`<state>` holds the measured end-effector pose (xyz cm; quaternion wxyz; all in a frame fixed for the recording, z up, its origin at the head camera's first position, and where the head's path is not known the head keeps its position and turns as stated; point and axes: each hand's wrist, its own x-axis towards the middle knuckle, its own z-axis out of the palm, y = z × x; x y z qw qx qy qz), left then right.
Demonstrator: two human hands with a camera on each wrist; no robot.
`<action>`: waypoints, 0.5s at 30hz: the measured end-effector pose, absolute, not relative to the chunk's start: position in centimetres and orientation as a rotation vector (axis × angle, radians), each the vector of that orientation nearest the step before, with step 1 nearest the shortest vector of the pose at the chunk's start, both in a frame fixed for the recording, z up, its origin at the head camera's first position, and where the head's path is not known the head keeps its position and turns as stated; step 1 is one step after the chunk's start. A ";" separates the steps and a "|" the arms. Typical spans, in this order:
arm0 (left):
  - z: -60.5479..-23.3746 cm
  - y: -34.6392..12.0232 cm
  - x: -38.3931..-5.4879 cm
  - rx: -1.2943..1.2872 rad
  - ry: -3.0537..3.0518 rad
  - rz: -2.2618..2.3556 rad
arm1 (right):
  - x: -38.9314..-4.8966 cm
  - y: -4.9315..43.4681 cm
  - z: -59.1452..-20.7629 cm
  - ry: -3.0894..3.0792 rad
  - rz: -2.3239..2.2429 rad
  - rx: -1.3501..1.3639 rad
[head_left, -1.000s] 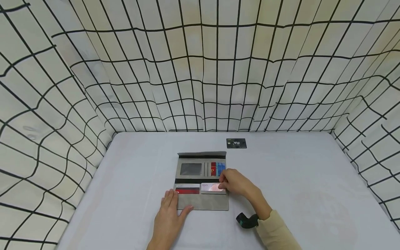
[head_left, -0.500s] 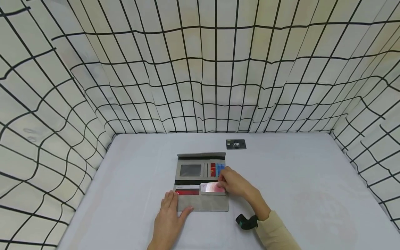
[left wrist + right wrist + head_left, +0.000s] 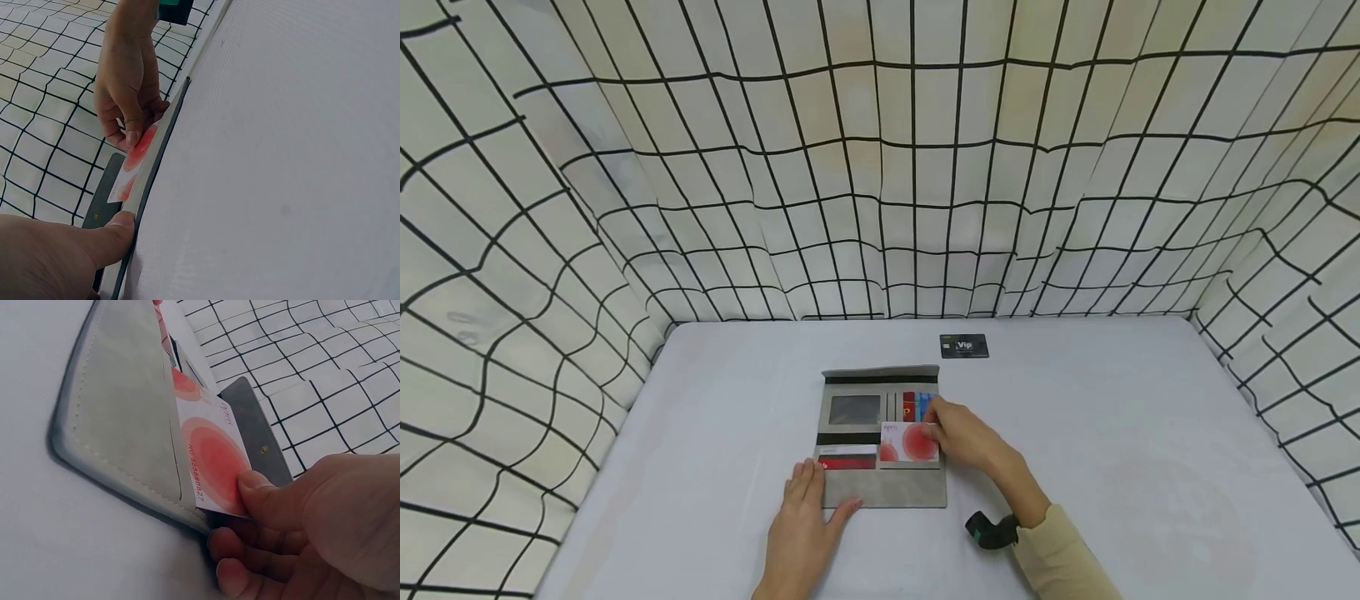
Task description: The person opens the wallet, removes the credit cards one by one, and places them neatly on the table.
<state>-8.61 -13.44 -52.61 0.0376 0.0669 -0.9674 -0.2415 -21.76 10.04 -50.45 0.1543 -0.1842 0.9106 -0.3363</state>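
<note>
A grey wallet (image 3: 883,490) lies unfolded on the white table, with a dark window and card slots in its far half. My right hand (image 3: 966,435) pinches a white card with red circles (image 3: 215,459) by its right end, thumb on its printed face. Most of that card stands out of the right slot of the near half, its lower edge right at the slot's opening. My left hand (image 3: 801,521) rests on the wallet's near left corner, fingers along the left edge and thumb (image 3: 119,228) on the near edge.
A red card (image 3: 847,462) sits in the near left slot, and red and blue cards (image 3: 919,406) fill the far right slots. A black "Vip" card (image 3: 964,346) lies beyond the wallet. Walls with black grid lines surround the table.
The white-and-red card has come up out of its slot, away from the body, so its red circles now show. My right hand moved slightly with it; the left hand stayed put.
</note>
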 end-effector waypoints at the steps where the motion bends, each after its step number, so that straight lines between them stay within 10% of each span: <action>1: -52.6 -13.4 -8.6 0.209 -2.972 -0.739 | -21.8 10.1 -50.4 2.607 -0.966 -0.534; 15: -52.4 -13.3 -8.6 0.228 -2.979 -0.715 | -22.3 11.3 -50.1 2.515 -1.053 -0.571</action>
